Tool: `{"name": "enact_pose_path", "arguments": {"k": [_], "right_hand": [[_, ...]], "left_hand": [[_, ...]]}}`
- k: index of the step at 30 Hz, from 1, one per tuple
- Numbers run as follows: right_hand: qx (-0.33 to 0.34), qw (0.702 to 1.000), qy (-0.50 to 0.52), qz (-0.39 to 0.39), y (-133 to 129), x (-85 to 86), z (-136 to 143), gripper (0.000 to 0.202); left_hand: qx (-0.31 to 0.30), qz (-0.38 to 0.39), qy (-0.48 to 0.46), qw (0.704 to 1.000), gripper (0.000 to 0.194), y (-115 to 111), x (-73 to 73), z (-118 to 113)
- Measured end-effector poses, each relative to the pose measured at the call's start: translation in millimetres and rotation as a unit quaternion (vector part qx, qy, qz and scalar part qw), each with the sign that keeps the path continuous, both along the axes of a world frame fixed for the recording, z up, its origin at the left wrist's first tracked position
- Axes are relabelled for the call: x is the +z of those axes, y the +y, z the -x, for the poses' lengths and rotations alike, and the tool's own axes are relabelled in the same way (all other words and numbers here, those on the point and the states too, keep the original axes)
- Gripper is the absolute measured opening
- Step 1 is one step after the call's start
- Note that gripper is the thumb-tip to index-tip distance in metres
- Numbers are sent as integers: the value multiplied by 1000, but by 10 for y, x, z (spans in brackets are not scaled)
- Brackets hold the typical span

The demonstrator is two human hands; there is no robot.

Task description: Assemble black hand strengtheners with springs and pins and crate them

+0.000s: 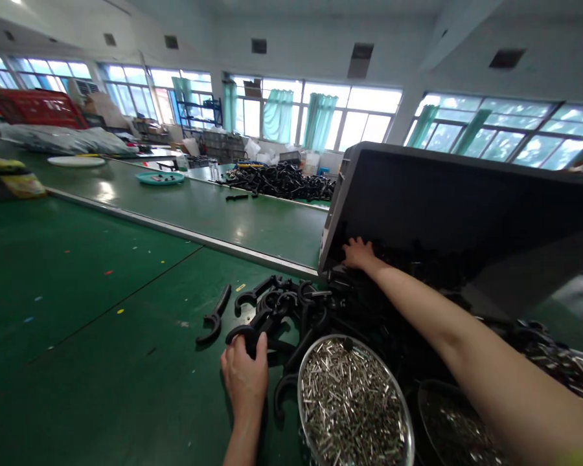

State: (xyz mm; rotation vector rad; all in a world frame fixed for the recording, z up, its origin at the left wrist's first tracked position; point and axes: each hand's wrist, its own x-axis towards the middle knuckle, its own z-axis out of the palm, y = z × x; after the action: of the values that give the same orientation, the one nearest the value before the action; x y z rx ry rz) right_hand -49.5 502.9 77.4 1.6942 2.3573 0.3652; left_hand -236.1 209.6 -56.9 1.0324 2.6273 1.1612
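My left hand [245, 374] is closed on a black hook-shaped plastic part [244, 334], thumb on one side and fingers on the other. Beside it lies a heap of similar black parts [272, 310], with a single black part [216, 316] apart on the left. My right hand [359, 253] reaches into the mouth of a large dark grey bin [447, 200] tipped on its side. Its fingers are spread near the bin's left inner wall, and I see nothing held in them. Black parts spill from the bin's dark lower edge, where detail is hard to see.
A round bowl of small metal pins [352, 401] stands in front of the heap, with a darker bowl [459, 421] to its right. A raised metal edge [184, 230] crosses the green table. Beyond it are a teal plate [160, 178] and another black heap [286, 181].
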Motion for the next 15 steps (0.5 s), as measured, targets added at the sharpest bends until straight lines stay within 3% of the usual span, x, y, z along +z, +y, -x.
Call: {"name": "enact_pose_path", "arguments": {"k": [4, 7, 15], "right_hand": [[-64, 998, 3, -3, 157, -190, -162, 71], [-88, 996, 5, 5, 200, -269, -325, 68], [-94, 994, -13, 63, 34, -205, -624, 55]], "left_hand": [[-8, -10, -1, 1000, 47, -6, -40, 20], [-9, -13, -4, 1000, 47, -16, -45, 22], [-7, -17, 6, 1000, 47, -19, -10, 6]]}}
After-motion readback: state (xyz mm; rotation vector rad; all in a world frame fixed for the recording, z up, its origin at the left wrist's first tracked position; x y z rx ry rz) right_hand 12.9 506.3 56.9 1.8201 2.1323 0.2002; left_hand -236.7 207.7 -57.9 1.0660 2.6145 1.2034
